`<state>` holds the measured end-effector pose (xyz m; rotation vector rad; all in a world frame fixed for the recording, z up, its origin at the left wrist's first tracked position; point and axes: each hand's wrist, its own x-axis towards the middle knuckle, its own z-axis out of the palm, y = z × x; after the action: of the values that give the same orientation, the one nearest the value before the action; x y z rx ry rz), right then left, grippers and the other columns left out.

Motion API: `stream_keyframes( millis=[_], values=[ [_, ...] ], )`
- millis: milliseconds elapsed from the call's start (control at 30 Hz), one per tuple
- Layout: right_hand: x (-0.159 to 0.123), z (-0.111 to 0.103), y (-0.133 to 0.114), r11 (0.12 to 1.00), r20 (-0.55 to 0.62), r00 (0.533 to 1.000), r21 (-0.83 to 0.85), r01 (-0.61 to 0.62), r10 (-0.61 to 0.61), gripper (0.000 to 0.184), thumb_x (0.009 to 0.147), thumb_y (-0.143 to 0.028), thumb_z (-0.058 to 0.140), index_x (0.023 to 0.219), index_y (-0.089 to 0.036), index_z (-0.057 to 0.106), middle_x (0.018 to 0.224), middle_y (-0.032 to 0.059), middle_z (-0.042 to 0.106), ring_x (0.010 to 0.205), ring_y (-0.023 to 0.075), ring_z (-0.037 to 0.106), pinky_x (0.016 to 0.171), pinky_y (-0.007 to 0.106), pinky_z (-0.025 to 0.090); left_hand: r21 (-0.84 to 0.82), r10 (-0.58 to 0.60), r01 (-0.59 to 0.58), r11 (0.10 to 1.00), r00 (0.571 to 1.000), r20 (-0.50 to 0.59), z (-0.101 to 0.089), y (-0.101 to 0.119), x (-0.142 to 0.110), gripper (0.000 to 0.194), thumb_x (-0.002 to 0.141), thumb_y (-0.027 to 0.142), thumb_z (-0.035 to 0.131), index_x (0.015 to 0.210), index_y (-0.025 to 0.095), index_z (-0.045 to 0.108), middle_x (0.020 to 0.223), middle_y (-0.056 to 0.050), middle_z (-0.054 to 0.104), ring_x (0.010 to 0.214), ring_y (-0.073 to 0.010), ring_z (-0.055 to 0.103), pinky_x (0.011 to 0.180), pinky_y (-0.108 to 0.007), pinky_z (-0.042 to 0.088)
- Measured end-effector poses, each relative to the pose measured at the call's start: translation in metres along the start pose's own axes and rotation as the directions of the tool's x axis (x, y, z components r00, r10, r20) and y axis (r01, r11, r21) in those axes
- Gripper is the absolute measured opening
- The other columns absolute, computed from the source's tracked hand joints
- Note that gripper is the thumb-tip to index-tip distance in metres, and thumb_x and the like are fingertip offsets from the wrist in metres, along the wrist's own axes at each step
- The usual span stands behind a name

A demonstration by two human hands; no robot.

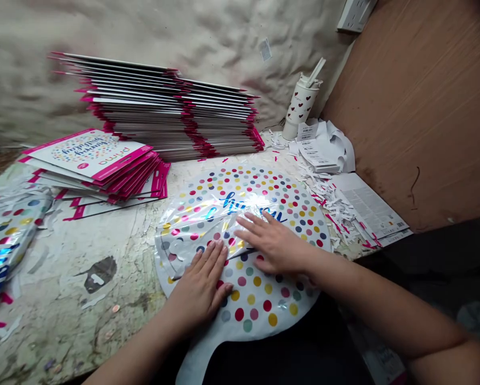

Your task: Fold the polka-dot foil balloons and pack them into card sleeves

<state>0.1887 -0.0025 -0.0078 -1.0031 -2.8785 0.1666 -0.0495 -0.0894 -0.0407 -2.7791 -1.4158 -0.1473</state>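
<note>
Open, flat, gripping nothing, left hand and right hand smooth a polka-dot foil balloon, where uneven pressure risks creasing it.

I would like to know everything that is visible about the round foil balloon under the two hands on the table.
The round foil balloon lies flat and deflated on the worn table. It is white and glossy, with multicoloured polka dots and shiny blue script. Its foil looks crinkled across the middle, and its narrow neck points toward the person. The left hand and right hand rest flat on it.
</note>
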Motion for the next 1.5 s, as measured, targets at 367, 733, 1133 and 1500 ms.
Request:
stream_keyframes(
  millis=[367, 733, 1133, 1500],
  values=[
    [-0.045, 0.002, -0.030, 0.976, -0.591, 0.788, 0.011, 0.219, -0.171, 0.050, 0.083, -0.021, 0.054, 0.131, -0.021, 0.040, 0.132, 0.0087, 0.048, 0.128, 0.0211, 0.038, 0.107, 0.042, 0.033, -0.085, -0.113, 0.113, 0.990, 0.994, 0.007, -0.018, -0.003, 0.021, 0.050, 0.079, 0.013, 0.041, 0.128, 0.008, 0.047, 0.129, -0.017, 0.052, 0.117, -0.0250, 0.051, 0.096, -0.034, 0.045],
    [-0.057, 0.019, 0.002, 0.923, -0.188, 0.932, 0.178, 0.342, -0.309, 0.033, 0.091, -0.013, 0.039, 0.117, -0.021, 0.058, 0.119, 0.0062, 0.062, 0.117, 0.0170, 0.051, 0.098, 0.037, 0.041, -0.240, 0.275, -0.279, 0.930, 0.960, -0.051, -0.001, 0.004, 0.033, 0.042, 0.090, 0.017, 0.032, 0.129, 0.017, 0.048, 0.131, -0.009, 0.052, 0.125, -0.0233, 0.042, 0.101, -0.040, 0.041],
    [-0.007, 0.004, 0.017, 0.373, 0.368, 0.678, 0.622, -0.688, 0.637, 0.031, 0.092, -0.037, 0.032, 0.093, -0.016, 0.056, 0.058, -0.0004, 0.061, 0.042, 0.0141, 0.057, 0.042, 0.025, 0.045, -0.551, -0.431, 0.760, 0.345, 0.650, 0.626, -0.038, -0.009, 0.087, 0.035, 0.080, 0.053, 0.042, 0.066, 0.021, 0.050, 0.044, 0.001, 0.057, 0.040, -0.0158, 0.054, 0.037, -0.022, 0.036],
    [0.011, 0.026, -0.010, 0.925, 0.047, 0.942, 0.182, -0.335, 0.332, 0.055, 0.092, -0.051, 0.027, 0.141, -0.026, 0.027, 0.151, 0.0063, 0.016, 0.138, 0.0280, 0.011, 0.110, 0.052, 0.010, -0.633, -0.434, 0.771, 0.070, 0.595, 0.676, -0.045, -0.021, 0.083, 0.023, 0.081, 0.039, 0.049, 0.081, 0.017, 0.052, 0.069, -0.005, 0.068, 0.057, -0.0138, 0.065, 0.048, -0.021, 0.047]
  ],
)
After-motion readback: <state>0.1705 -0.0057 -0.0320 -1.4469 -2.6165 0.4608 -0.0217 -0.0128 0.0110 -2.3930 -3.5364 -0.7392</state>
